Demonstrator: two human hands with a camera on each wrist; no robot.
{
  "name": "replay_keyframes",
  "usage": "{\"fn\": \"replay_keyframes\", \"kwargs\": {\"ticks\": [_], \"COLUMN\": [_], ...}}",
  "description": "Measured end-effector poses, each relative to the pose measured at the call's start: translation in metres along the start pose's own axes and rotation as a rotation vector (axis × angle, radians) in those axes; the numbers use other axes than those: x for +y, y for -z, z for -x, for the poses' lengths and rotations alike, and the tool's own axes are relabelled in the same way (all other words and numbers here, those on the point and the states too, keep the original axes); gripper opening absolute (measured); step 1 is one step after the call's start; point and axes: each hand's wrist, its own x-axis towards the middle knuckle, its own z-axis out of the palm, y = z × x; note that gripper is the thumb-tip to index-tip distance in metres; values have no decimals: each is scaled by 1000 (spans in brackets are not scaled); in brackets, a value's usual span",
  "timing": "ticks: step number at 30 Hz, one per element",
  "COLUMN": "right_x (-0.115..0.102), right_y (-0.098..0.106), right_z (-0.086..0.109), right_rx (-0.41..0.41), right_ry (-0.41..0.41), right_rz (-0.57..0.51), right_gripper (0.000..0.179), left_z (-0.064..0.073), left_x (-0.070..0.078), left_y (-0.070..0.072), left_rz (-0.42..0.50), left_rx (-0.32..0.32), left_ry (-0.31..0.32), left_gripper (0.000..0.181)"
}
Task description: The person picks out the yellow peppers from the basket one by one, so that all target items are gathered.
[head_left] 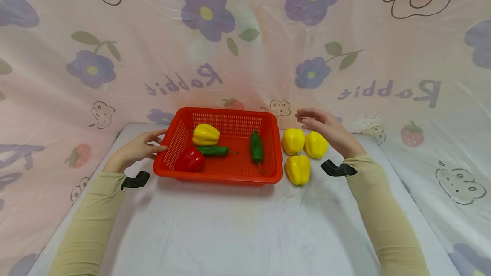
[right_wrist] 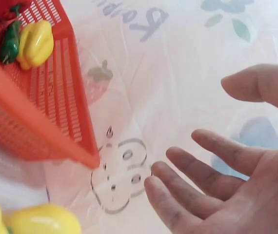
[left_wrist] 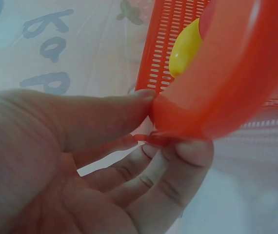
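My left hand (head_left: 136, 150) holds the left rim of a red plastic basket (head_left: 226, 178); in the left wrist view the thumb lies on the rim with the fingers curled under it. Inside the basket are a yellow bell pepper (head_left: 206, 134), a red bell pepper (head_left: 190, 159) and two long green peppers, one (head_left: 215, 151) beside the red one and another (head_left: 256, 147) toward the right wall. Just right of the basket, three yellow bell peppers (head_left: 298, 169) sit in a cluster. Over their far side hovers my right hand (head_left: 326, 127), fingers extended, holding nothing.
A white-covered table (head_left: 215, 233) carries everything. Behind it hangs a pale pink curtain (head_left: 253, 67) printed with flowers and rabbits, close to the basket's far rim. Black bands (head_left: 136, 180) are worn on both wrists.
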Motion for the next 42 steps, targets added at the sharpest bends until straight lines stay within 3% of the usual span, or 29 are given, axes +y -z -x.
{"fn": "replay_keyframes", "kwargs": {"ticks": [9, 14, 24, 28, 42], "right_x": [-29, -40, -36, -33, -14], "right_y": [-30, -50, -93, -107, -143], "right_z": [-39, -60, -105, -117, -141], "right_rx": [-105, -168, -222, -232, -258], "right_ry": [113, 130, 168, 158, 29], "right_rz": [-11, -2, 115, 165, 154], "right_gripper": [49, 49, 41, 38, 43], "left_z": [0, -1, -2, -2, -4], "left_x": [1, 0, -1, -4, -6], "left_y": [0, 0, 0, 1, 3], "left_rz": [-24, -9, -23, -8, 43], "left_rx": [16, 15, 17, 17, 29], "left_ry": [18, 25, 19, 9, 20], "left_gripper": [67, 67, 67, 67, 64]}}
